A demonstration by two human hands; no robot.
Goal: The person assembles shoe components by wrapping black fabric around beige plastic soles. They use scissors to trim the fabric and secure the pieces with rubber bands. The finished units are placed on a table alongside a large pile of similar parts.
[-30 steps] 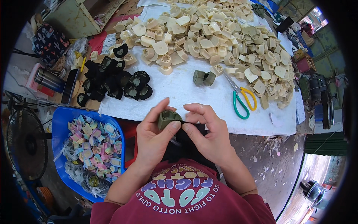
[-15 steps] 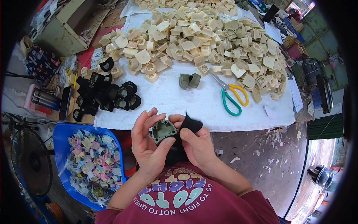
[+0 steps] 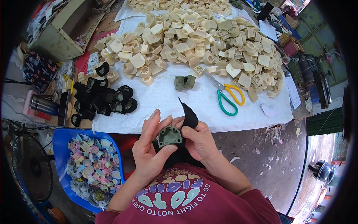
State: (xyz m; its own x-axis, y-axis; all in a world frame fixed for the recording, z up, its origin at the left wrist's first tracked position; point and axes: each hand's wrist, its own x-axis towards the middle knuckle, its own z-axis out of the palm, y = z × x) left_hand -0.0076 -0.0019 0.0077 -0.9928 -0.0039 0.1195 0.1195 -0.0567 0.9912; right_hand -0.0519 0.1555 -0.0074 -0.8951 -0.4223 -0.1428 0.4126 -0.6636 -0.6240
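Note:
My left hand (image 3: 150,140) grips a dark green D-shaped shoe heel (image 3: 170,137), its hollow side with small round posts facing up. My right hand (image 3: 197,140) pinches a black fabric strip (image 3: 189,116) between thumb and fingers, right beside the heel. The strip's pointed free end stands up and curls leftward; its lower part runs behind the heel, where fingers hide it. On the white sheet beyond my hands sit two green heels (image 3: 184,82) close together. A pile of black-covered heels (image 3: 97,95) lies to the left.
A large heap of cream heels (image 3: 179,41) covers the far part of the white sheet (image 3: 156,99). Scissors (image 3: 227,95) with green and yellow handles lie at right. A blue tub (image 3: 61,164) of colourful wrapped pieces stands lower left, near a fan (image 3: 33,166).
The heel has turned so its straight edge faces me. The black strip now stands taller beside it, and my right hand has moved slightly closer to the heel.

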